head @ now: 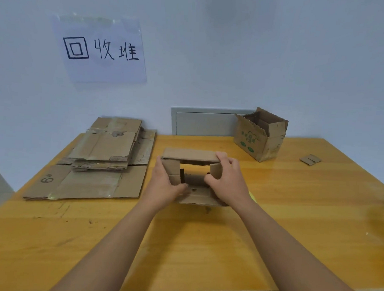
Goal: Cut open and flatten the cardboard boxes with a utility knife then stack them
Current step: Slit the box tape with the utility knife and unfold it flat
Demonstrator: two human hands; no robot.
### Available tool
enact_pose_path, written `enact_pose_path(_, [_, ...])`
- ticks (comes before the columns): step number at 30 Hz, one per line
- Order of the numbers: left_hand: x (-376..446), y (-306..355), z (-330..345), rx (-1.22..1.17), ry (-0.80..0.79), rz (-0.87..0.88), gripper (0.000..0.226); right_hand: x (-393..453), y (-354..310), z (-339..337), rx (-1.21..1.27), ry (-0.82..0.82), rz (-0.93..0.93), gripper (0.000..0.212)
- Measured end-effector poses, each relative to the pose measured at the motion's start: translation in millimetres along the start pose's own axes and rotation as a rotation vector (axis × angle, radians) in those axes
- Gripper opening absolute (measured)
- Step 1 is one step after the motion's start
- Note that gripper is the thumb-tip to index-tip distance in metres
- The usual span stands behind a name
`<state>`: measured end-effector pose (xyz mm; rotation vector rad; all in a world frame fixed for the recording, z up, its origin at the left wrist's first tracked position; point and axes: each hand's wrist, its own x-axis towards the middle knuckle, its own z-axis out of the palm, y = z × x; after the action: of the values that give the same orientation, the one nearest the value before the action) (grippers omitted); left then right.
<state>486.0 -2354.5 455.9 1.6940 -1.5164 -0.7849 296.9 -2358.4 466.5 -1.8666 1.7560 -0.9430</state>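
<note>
Small brown corrugated cardboard box (pixel 192 182): centre of the frame, on the orange-yellow wooden table (pixel 182 244), open end facing the camera, flaps folded outward; far flap lying flat along its upper edge.

Left hand (pixel 165 183): at the box's left side, fingers curled round the left flap and wall, thumb toward the dark interior.

Right hand (pixel 226 179): at the box's right side, pinching the right flap between thumb and fingers; one fingertip touching the far flap's right end.

Stack of flattened brown cardboard sheets (pixel 102 159): left of centre on the table, several layers, strips of clear tape visible; bottom sheet widest, marked "9#" near its left edge.

Upright brown cardboard box with green printing (pixel 260 135): upper right of centre, at the table's far edge, top open, flaps raised.

Small brown cardboard scrap (pixel 310 159): right of that box, lying flat on the table.

White paper sign with black handwritten characters (pixel 100 50): upper left of the frame, taped to the pale wall.

Grey rectangular wall panel (pixel 205 121): behind the table, centre.

Utility knife: cannot tell where; a sliver of yellow shows under the right wrist.
</note>
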Motion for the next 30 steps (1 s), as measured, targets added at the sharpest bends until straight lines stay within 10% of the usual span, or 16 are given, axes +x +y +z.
enact_pose_path(18, [-3,-21,-3,-0.229,-0.042,-0.023,0.069,-14,39,-5,0.3,-0.107,-0.024,0.066])
enact_pose_path(26, [-12,-27,-25,-0.846,-0.232,-0.17,0.053,-14,51,1,0.014,-0.107,-0.257,0.078])
enact_pose_path(30, [-3,-22,-40,-0.751,-0.189,-0.307,0.049,-21,59,7,-0.112,-0.178,-0.27,0.083])
